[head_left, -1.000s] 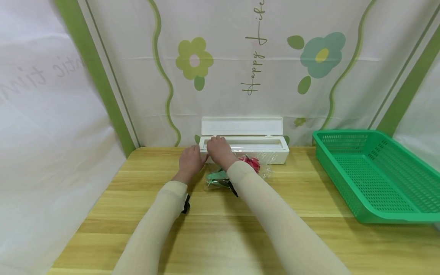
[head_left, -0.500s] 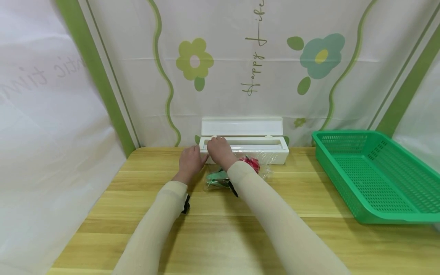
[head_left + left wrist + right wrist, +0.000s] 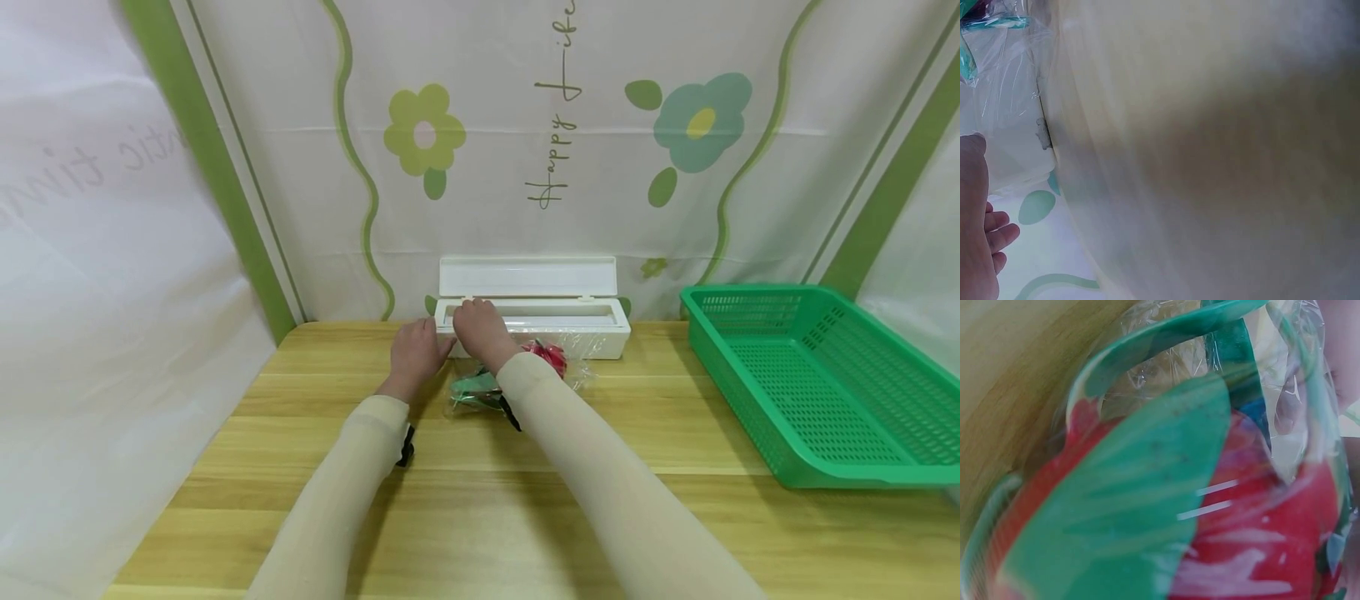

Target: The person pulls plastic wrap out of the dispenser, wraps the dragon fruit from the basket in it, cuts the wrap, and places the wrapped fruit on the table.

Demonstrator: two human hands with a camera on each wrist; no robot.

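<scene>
A white cling film dispenser box (image 3: 551, 340) stands at the back of the table, lid raised. Clear film hangs over its front. My left hand (image 3: 416, 354) holds the box's left end, its thumb on the front face in the left wrist view. My right hand (image 3: 482, 329) grips the front top edge near the left end, fingers curled; its fingertips are hidden. Before the box, partly under my right forearm, lies a red and green object (image 3: 550, 358) in clear plastic. The right wrist view shows its green leaf shape (image 3: 1141, 494); its kind is unclear.
A green perforated plastic basket (image 3: 795, 412) stands on the right of the wooden table (image 3: 465, 517). The raised white lid (image 3: 528, 277) is just before a flower-patterned curtain (image 3: 495, 167). Black wrist straps show at both cuffs.
My right hand has shifted very slightly to the right along the box's edge. The left hand, the box and the wrapped object stay in place.
</scene>
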